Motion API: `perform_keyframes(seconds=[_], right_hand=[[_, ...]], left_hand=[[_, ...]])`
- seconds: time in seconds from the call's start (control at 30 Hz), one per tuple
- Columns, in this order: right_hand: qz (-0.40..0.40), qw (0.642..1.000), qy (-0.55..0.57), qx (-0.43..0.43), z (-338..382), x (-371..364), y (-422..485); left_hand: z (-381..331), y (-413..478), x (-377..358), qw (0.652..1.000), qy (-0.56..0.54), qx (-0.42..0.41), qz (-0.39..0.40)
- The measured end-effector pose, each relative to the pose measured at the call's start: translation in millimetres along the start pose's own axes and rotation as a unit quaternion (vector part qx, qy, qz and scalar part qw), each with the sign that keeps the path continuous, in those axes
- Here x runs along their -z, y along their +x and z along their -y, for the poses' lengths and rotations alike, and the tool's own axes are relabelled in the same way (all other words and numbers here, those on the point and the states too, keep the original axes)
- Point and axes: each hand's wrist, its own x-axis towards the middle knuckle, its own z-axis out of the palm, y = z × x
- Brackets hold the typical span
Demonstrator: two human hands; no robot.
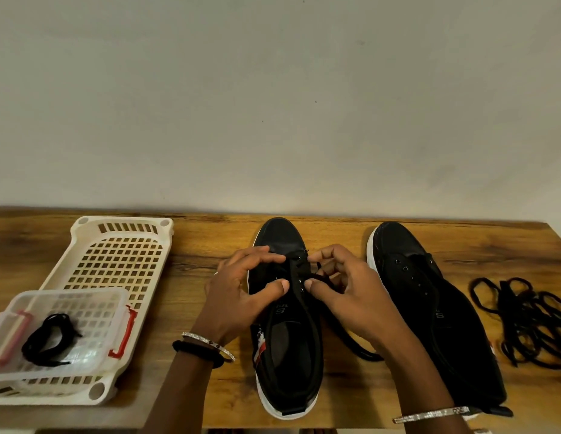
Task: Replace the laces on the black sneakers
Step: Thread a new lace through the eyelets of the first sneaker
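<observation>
**A:** Grip first: what does each hand have?

**B:** The left hand (241, 289) is curled over the lacing area of a black low-top sneaker with a white sole (288, 343). Its fingers lie across the left eyelet flap and its thumb presses beside the eyelets, so it holds the upper. The right hand (345, 292) is closed as well, thumb and fingers pinching a thin black lace (317, 275) just right of the eyelet rows. The two thumb tips nearly meet over the tongue.

**A:** Where does that sneaker sit?

**B:** In the middle of the brown wood-grain tabletop (210, 239), toe toward the far wall, heel at the near edge. A length of the lace trails on the table to its right, passing under the right wrist.

**A:** What lies around it?

**B:** A second black sneaker with a white sole (429, 308) lies just to the right, its eyelets bare. Farther right is a loose tangle of black laces (530, 324). At the left stands a white perforated plastic basket (116, 255). A clear plastic box with red clips (94, 308) rests on its near part, and a coiled black lace (50, 338) is inside the box.

**A:** Anything in the way?

**B:** The hands cover the middle eyelets, so I cannot tell how many are threaded. The right forearm crosses the second sneaker's near end.
</observation>
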Motion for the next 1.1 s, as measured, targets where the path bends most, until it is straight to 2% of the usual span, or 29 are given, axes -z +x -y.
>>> perform_keyframes(seconds=[0.13,0.27,0.37,0.43,0.53,0.67,0.7,0.73,0.8,0.83,0.9,1.0,1.1], right_hand=[[-0.013,0.997,-0.028,0.073,-5.1,-1.3,0.0],[-0.065,0.985,-0.098,0.125,-5.3,-2.5,1.1],[-0.059,0.994,-0.074,0.051,-5.7,-5.4,0.9],[-0.036,0.997,0.041,-0.063,-4.5,-9.3,2.4],[-0.017,0.946,0.26,-0.19,3.8,-9.4,3.7],[0.006,0.833,0.479,-0.276,9.2,-0.1,2.8],[0.005,0.82,0.498,-0.283,9.3,1.2,2.4],[-0.002,0.832,0.48,-0.279,8.3,2.1,2.2],[-0.021,0.908,0.346,-0.234,7.9,2.3,0.8],[-0.028,0.944,0.266,-0.194,7.5,2.9,-0.2],[-0.026,0.984,0.142,-0.105,6.5,4.3,-1.4],[-0.037,0.999,0.004,0.026,-2.0,4.0,0.0],[-0.075,0.986,-0.093,0.117,-4.6,2.2,2.9]], left_hand=[[0.3,0.6,-0.7,1.0,0.007,0.004,0.003],[0.8,0.8,-1.1,1.0,0.007,0.005,0.004],[0.7,0.7,-1.3,1.0,0.001,0.002,0.002],[1.0,0.7,-1.4,1.0,-0.004,0.0,-0.002],[1.4,0.4,-1.1,1.0,-0.004,0.0,-0.003],[1.6,-0.5,-0.1,1.0,-0.004,0.003,-0.004],[1.6,-0.4,0.0,1.0,-0.003,0.003,-0.003],[1.5,-0.3,0.0,1.0,-0.001,0.003,-0.002],[1.3,-0.1,0.0,1.0,-0.001,0.003,-0.002],[0.9,-0.1,0.0,1.0,-0.003,0.004,-0.002],[1.0,-0.2,-0.4,1.0,-0.005,0.005,-0.002],[1.9,0.2,-1.0,1.0,-0.002,0.005,0.0],[2.0,0.4,-1.1,1.0,0.007,0.007,0.003]])
